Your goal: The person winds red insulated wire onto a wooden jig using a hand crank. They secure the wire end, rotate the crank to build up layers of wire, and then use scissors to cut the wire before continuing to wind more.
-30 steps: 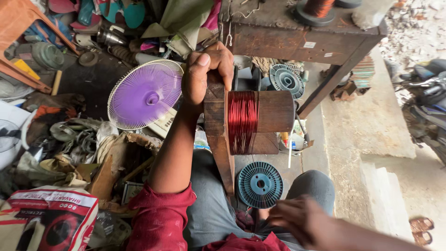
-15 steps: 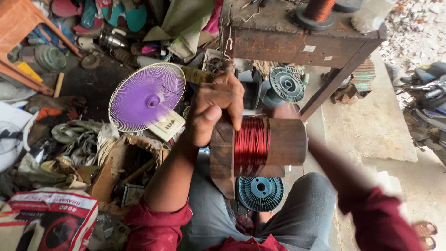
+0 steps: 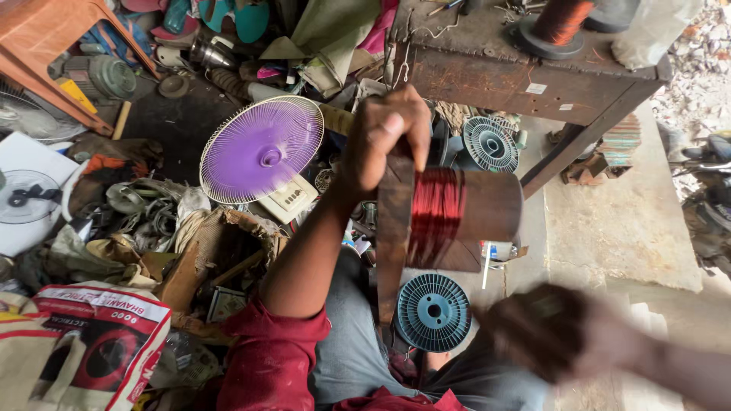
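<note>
Head view: your left hand grips the wooden winding former with its red copper coil. Keep it steady. Your right hand is blurred; its grip can't be told.

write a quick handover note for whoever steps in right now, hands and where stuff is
Left hand grips the top of the wooden winding former, held over the lap. Right hand is blurred, low on the right, apparently empty. Red copper wire forms a band of turns round the former's middle. Blue spool lies below it, purple fan to the left. Winding looks partly done; the end point can't be told.
</note>
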